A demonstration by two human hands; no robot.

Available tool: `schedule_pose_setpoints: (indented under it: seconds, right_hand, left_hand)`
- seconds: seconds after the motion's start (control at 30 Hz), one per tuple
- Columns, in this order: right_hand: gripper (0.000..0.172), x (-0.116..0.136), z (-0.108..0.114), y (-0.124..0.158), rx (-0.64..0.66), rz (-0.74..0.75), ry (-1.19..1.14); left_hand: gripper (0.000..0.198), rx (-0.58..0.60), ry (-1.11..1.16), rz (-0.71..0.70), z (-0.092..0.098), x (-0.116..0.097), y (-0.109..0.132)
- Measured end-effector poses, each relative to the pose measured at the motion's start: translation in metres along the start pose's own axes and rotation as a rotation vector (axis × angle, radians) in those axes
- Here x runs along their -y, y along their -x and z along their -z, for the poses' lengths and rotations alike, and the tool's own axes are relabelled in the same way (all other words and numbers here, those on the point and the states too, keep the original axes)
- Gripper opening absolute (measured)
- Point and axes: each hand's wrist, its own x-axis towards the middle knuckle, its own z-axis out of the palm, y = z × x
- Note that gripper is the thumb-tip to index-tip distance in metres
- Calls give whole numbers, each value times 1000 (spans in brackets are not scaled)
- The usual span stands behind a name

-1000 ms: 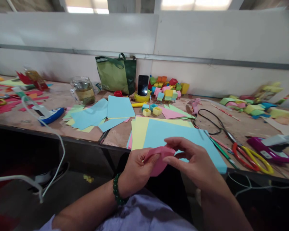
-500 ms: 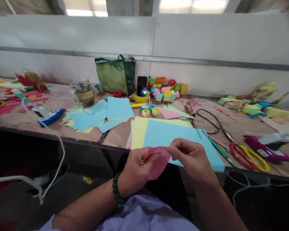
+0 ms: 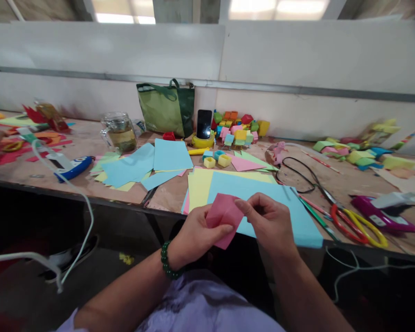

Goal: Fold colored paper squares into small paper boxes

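Observation:
A folded piece of pink paper point(image 3: 224, 213) is held between my two hands, just in front of the table edge. My left hand point(image 3: 199, 233) grips its lower left side, the thumb lying across its face. At its upper right edge, the thumb and fingers of my right hand point(image 3: 270, 222) pinch the paper. Behind them lies a stack of large blue sheets point(image 3: 263, 193) with yellow sheets point(image 3: 199, 186) under it. Small folded paper boxes point(image 3: 224, 160) in yellow and blue sit beyond the stack.
Scissors point(image 3: 349, 223), pencils and a purple glue gun point(image 3: 380, 214) lie at right. Loose blue sheets point(image 3: 129, 165), a blue tool point(image 3: 76, 168) and a glass jar point(image 3: 119, 133) are at left. A green bag point(image 3: 166, 108), a phone point(image 3: 204, 123) and colourful paper cubes point(image 3: 240, 134) stand at the back.
The pink paper has been raised and turned, showing more of its face. My left thumb now lies lower across it, and my right hand has moved slightly up and left.

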Motion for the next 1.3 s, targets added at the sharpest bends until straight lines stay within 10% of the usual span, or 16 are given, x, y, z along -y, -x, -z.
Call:
schedule_pose_setpoints:
  seconds: [0.23, 0.33, 0.43, 0.57, 1.3]
  right_hand:
    - [42, -8, 14, -45, 279, -52, -154]
    - [43, -30, 12, -72, 297, -109, -90]
    - [37, -60, 5, -91, 294, -126, 92]
    - [29, -89, -2, -95, 282, -89, 180]
    - [41, -85, 0, -97, 325, -243, 99]
  left_hand:
    - [58, 123, -166, -108, 23, -1, -29]
    - [82, -83, -519, -222, 23, 4, -40]
    - [55, -264, -949, -470, 15, 16, -40]
    - [41, 49, -1246, -595, 4, 33, -28]
    - [54, 28, -1244, -594, -7, 63, -14]
